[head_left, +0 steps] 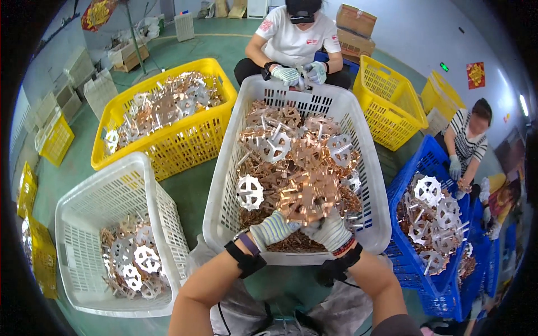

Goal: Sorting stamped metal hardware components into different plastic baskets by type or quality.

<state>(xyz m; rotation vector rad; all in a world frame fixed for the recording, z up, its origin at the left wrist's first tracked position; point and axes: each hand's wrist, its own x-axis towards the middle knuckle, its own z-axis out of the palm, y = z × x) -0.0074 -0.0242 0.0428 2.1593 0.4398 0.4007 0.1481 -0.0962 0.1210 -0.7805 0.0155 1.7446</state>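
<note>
Both gloved hands, left hand (273, 228) and right hand (332, 230), pinched a copper-coloured metal piece (305, 203) above the heaped white crate (227, 168); the smaller white basket (84, 193) beside held few silvery pieces, suggesting much remained; a seated person (297, 33) worked opposite

My hands meet over the middle crate (227, 168); one crate (84, 235) sits at nine o'clock, another crate (417, 162) at three.
</note>
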